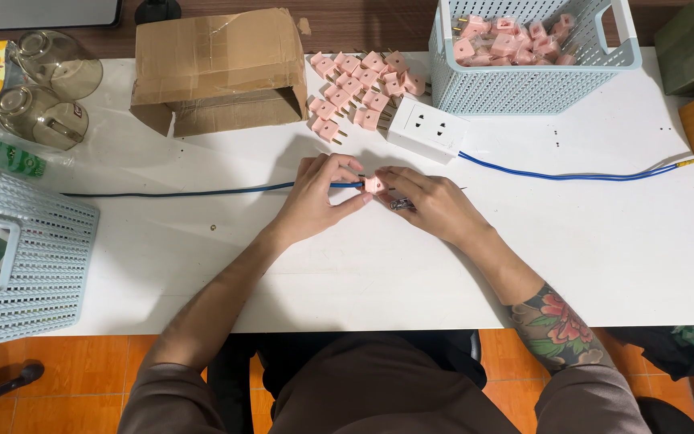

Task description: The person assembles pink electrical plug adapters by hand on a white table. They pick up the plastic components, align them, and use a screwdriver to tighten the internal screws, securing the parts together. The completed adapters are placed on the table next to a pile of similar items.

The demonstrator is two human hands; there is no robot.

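a small pink plastic plug (374, 184) sits at the middle of the white tabletop (604, 257), pinched between the two hands. the left hand (320, 195) lies at the plug's 9 o'clock, its fingers curled and its fingertips closed on the plug's left side, where the end of a thin blue cable (202, 191) runs in from 9 o'clock. the right hand (430, 202) lies at the plug's 3 to 4 o'clock, thumb and forefinger pressed on the plug's right side; a small dark metal thing (402, 205) shows under its fingers, too hidden to tell what it is.

at the plug's 12 to 1 o'clock, near the hands, a white rectangular socket block (427, 127) rests on the tabletop, with a second blue cable (588, 174) leading off toward 3 o'clock. a loose heap of pink plugs (359, 92) lies at 12 o'clock, just beside the block. a pale blue perforated plastic basket (524, 88) at 1 o'clock holds more pink plugs. an open brown cardboard box (218, 68) lies at 11 o'clock, and two upturned clear glass jars (42, 88) stand at 10 o'clock. another pale blue basket (34, 257) sits at the left edge, at 8 o'clock.
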